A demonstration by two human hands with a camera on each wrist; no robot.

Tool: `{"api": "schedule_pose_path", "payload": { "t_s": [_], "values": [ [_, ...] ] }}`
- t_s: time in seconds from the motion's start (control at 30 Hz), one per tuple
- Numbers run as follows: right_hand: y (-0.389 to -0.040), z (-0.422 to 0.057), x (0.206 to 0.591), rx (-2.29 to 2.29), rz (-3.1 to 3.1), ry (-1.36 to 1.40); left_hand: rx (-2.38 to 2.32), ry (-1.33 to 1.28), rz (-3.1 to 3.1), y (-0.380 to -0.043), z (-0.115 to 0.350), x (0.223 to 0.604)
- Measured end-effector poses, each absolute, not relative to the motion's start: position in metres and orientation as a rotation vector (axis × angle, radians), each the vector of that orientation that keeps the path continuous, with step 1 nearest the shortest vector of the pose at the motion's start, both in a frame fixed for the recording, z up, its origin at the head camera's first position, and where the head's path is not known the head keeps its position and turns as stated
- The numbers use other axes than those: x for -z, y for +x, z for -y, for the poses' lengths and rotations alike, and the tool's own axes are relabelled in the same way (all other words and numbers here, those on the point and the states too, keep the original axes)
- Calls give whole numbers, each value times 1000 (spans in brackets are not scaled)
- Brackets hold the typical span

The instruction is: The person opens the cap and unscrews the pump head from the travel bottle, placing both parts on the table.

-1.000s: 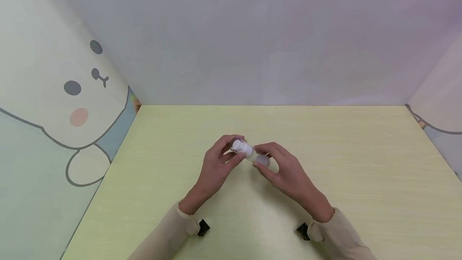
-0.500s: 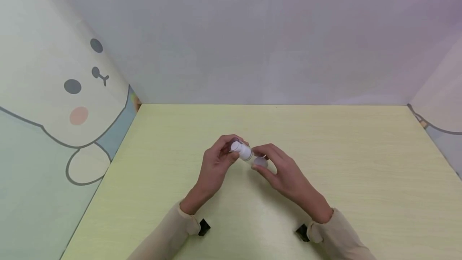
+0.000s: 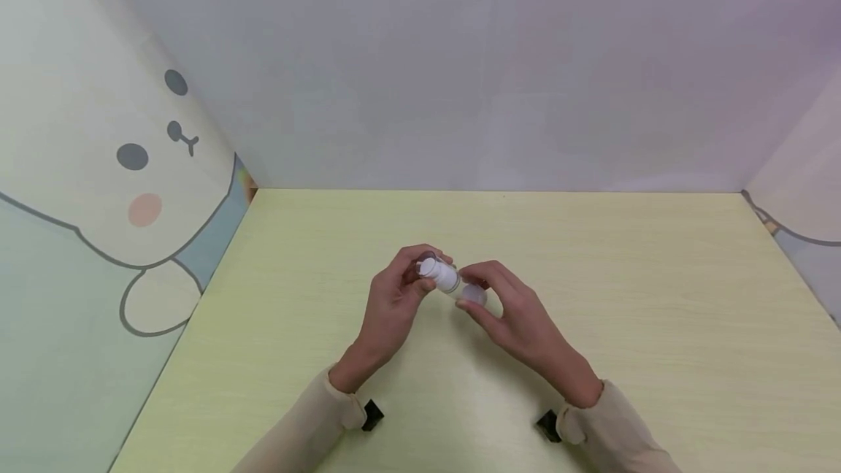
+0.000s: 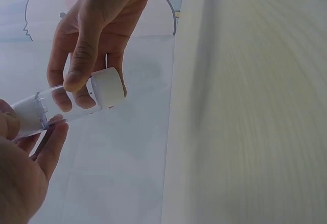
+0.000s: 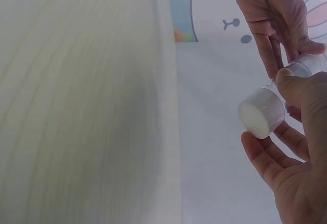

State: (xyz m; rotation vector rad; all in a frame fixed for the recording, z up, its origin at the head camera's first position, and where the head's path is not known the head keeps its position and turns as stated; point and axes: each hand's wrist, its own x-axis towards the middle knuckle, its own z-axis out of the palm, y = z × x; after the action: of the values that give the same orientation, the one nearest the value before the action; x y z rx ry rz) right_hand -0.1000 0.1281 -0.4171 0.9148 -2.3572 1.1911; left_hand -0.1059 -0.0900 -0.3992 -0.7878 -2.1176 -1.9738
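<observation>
A small clear plastic bottle [image 3: 449,279] with a white top and a white base [image 4: 108,88] is held above the table, tilted, between both hands. My left hand [image 3: 393,299] grips the white-topped end, its thumb on the near side and fingers behind. A see-through cover or rim shows around that top. My right hand [image 3: 525,316] holds the other end, with thumb and fingers around the clear body by the base. In the right wrist view the round end of the base [image 5: 255,119] faces the camera. Fingers partly hide the bottle's middle and top.
Below the hands lies a pale wood-grain table [image 3: 315,239]. A plain grey-white wall panel [image 3: 486,93] rises along its back edge. On the left side stands a panel with a cartoon animal [image 3: 85,130]; another printed panel is at the right.
The left thumb has slid back along the white top toward its end. Both hands and the bottle have shifted very slightly left; the bottle stays held at both ends.
</observation>
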Motion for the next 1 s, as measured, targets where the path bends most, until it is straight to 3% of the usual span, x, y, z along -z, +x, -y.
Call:
{"api": "schedule_pose_path", "payload": {
  "t_s": [1.0],
  "values": [
    [-99, -124, 420, -1190, 2369, 883, 1805, -789, 2123, -105, 90, 397]
  ]
}}
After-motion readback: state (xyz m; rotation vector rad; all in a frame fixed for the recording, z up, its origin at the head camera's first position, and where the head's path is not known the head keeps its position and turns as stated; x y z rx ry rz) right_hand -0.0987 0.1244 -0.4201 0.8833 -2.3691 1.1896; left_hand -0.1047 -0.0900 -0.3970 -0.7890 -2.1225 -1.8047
